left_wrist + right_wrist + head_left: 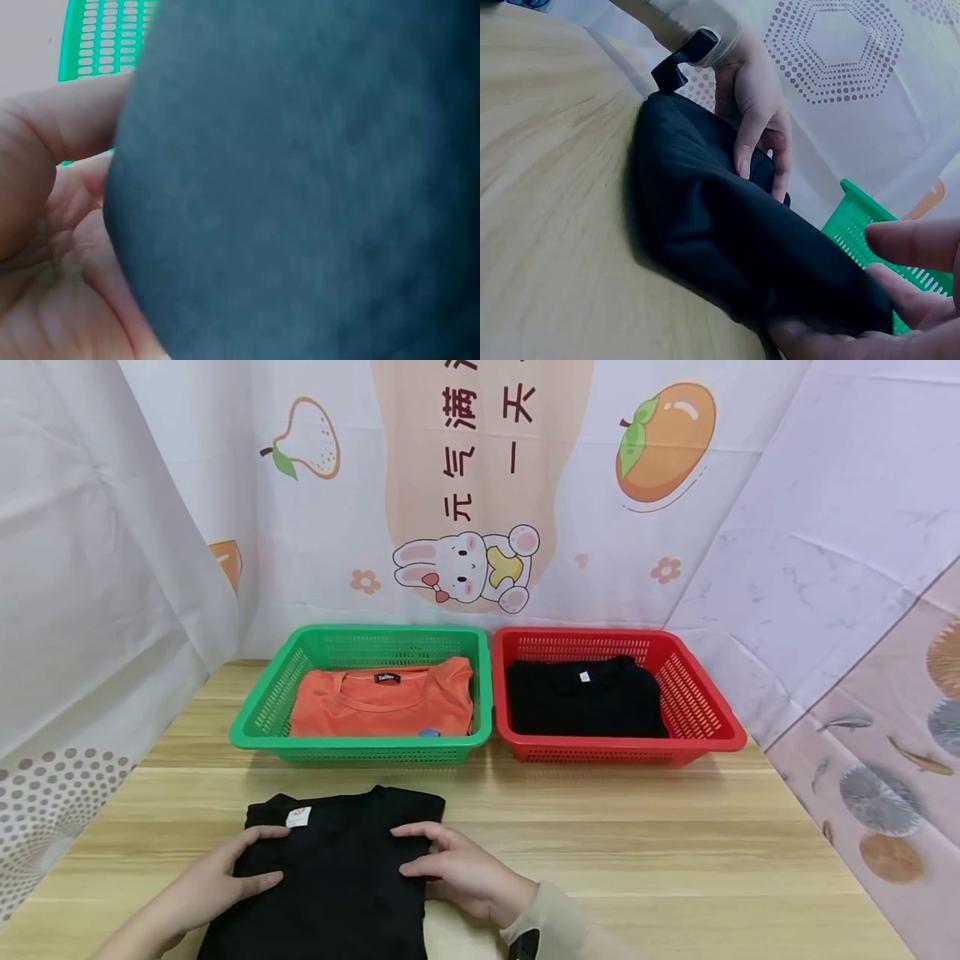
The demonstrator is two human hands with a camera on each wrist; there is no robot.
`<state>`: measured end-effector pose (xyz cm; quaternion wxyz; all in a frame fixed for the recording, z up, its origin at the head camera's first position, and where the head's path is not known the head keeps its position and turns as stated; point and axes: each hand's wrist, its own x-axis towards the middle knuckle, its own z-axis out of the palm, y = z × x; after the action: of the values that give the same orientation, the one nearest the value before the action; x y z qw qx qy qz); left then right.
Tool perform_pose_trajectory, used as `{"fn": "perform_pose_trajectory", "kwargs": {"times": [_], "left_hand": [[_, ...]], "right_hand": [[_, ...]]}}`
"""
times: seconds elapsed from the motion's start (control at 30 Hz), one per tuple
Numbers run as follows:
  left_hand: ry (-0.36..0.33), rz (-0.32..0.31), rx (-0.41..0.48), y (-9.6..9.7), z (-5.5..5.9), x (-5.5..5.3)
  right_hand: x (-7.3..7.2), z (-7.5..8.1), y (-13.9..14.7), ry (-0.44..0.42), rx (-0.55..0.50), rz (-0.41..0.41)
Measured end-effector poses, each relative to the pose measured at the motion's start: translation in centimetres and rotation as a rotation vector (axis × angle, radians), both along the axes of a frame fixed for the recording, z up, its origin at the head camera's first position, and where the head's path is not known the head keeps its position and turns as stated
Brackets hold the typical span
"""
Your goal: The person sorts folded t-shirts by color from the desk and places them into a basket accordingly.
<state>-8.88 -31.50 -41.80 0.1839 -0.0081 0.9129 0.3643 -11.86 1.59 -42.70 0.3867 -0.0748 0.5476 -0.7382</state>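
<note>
A folded black shirt with a white neck label lies at the front left of the table. My left hand grips its left edge, thumb and index finger on top, the other fingers out of sight. On the opposite edge, my right hand holds the shirt between its fingers; in the right wrist view some fingers of that hand lie against the cloth's side and underside. Dark cloth fills most of the left wrist view, beside the left hand.
Behind the shirt stands a green basket containing an orange shirt. Against its right side is a red basket with another folded black shirt inside. Printed cloth hangs behind the wooden table.
</note>
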Motion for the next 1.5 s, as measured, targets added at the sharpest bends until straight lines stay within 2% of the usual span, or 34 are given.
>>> {"fn": "perform_pose_trajectory", "kwargs": {"times": [0.23, 0.5, 0.63, 0.93, 1.0, 1.17, 1.27, 1.4, 1.47, 1.5], "left_hand": [[0.013, 0.013, 0.030, 0.9, -0.1, 0.3], [0.101, -0.013, 0.016, 1.1, 0.3, 0.6], [0.174, -0.007, 0.010, 1.4, 1.0, 0.8], [0.355, 0.066, 0.010, 2.6, 3.6, 1.2], [0.368, 0.093, 0.029, 2.9, 4.1, 1.3], [0.372, 0.156, 0.185, 3.6, 5.4, 1.6], [0.352, 0.197, 0.387, 3.9, 6.2, 1.6], [0.340, 0.304, 0.709, 4.4, 6.9, 1.5], [0.379, 0.331, 0.833, 4.6, 7.0, 1.4], [0.414, 0.339, 0.856, 4.8, 7.1, 1.4]], "right_hand": [[-0.6, -0.1, 0.6, -0.028, 0.027, 0.108], [-1.4, 0.8, 1.3, 0.050, 0.053, 0.058], [-1.6, 1.6, 1.8, 0.076, 0.069, 0.045], [-2.0, 4.0, 2.8, 0.141, 0.033, 0.042], [-2.1, 4.4, 3.1, 0.148, 0.015, 0.043], [-2.1, 5.5, 4.0, 0.169, -0.012, 0.038], [-2.0, 6.1, 4.5, 0.197, -0.010, 0.029], [-2.0, 6.8, 5.1, 0.239, -0.010, 0.015], [-2.0, 7.2, 5.4, 0.254, -0.018, 0.001], [-1.9, 7.4, 5.6, 0.264, -0.023, -0.006]]}}
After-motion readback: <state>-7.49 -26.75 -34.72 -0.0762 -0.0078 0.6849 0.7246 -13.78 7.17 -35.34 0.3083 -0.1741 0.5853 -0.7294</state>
